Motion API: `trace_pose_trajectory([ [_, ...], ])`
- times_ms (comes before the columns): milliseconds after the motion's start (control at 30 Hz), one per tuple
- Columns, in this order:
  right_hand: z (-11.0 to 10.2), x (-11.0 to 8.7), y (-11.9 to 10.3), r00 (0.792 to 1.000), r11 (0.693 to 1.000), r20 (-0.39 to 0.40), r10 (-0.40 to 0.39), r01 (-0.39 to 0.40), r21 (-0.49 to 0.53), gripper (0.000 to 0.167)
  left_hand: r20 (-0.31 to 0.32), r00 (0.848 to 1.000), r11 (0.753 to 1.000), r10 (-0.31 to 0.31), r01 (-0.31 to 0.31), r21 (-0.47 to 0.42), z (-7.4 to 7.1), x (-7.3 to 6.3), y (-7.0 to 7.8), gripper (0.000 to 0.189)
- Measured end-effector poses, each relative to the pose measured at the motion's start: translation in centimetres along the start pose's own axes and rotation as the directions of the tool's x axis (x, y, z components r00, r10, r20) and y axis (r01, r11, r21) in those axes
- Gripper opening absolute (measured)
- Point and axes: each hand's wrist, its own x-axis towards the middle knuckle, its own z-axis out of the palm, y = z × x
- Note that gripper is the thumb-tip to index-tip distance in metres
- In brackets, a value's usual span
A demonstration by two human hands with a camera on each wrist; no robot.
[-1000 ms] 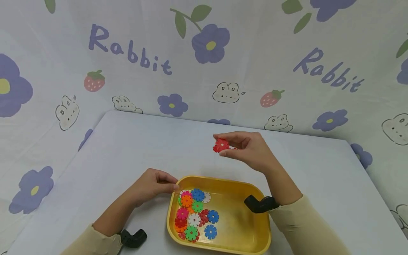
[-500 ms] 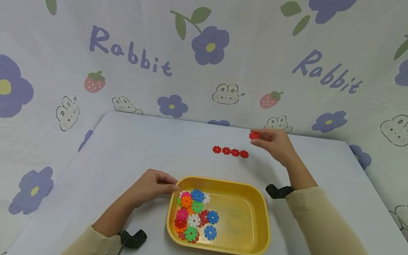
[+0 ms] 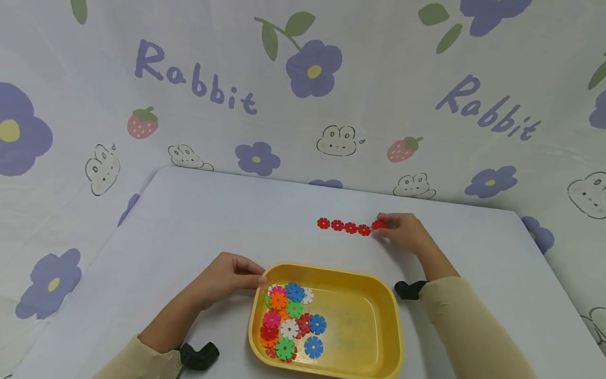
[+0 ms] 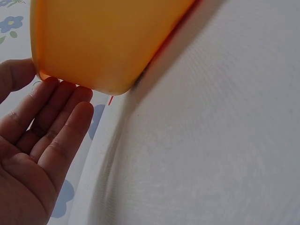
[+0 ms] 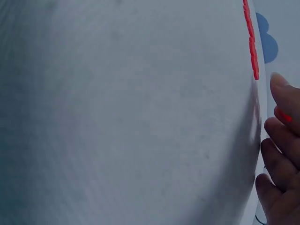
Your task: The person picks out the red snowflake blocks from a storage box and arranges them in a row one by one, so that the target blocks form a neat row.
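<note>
Because the red disc (image 3: 379,225) in our right hand (image 3: 405,231) looks like thin moulded plastic, we judge it very light and stiff, with little risk of crushing. We pinch it between thumb and fingers just beyond the right end of a row of four red discs (image 3: 351,228) lying flat on the white table (image 3: 236,210); a small gap parts it from the row. Whether it touches the tabletop we cannot tell, since only a sliver of red shows between our fingers in the right wrist view.

Notches cut round such rims should give our fingertips some bite, while the smooth faces may slip. Opposite edges are probably the best hold, with the side facing the row left free. Discs this light would likely skid if brushed.

Our left hand (image 3: 232,273) grips the far left corner of the yellow tray (image 3: 360,316), thumb and fingers about its rim. We take the tray to be rigid and light, so that corner seems sound for steadying it. Inside, mixed coloured discs (image 3: 285,348) overlap toward the left; a blue disc (image 3: 313,347) at the pile's edge looks easy to lift by its rim.
</note>
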Motion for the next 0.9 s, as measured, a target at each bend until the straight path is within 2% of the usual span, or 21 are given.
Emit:
trace_pose_trajectory([
  [367, 0.36, -0.25, -0.95, 1.000, 0.994, 0.022, -0.021, 0.023, -0.105, 0.058, 0.008, 1.000, 1.000, 0.014, -0.014, -0.017, 0.00, -0.16, 0.09, 0.032],
  [633, 0.45, -0.23, -0.65, 0.999, 0.994, 0.019, -0.028, 0.030, -0.109, 0.050, 0.010, 1.000, 1.000, 0.013, -0.013, -0.024, 0.03, -0.18, 0.03, 0.031],
  [900, 0.36, -0.22, -0.54, 0.999, 0.993, 0.018, -0.029, 0.031, -0.111, 0.049, 0.013, 1.000, 0.999, 0.012, -0.012, -0.036, -0.01, -0.04, -0.12, 0.030],
])
